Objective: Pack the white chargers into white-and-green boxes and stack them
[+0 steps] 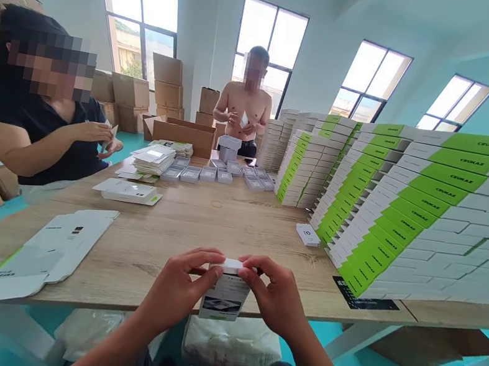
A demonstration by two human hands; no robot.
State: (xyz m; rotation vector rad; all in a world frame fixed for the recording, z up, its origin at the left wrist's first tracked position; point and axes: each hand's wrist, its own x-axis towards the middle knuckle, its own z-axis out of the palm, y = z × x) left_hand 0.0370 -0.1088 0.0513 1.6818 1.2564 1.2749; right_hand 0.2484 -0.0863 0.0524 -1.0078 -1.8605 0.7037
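We hold the small box (224,299) upright at the near edge of the table (199,225), left hand (176,288) and right hand (276,296) both pinched on its top corners. Seems light, thin card, dents easily; we'd grip edges, not faces.

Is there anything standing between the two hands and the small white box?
Nothing visible. The left hand and the right hand both grip the small white box at its top end, by the near edge of the wooden table.
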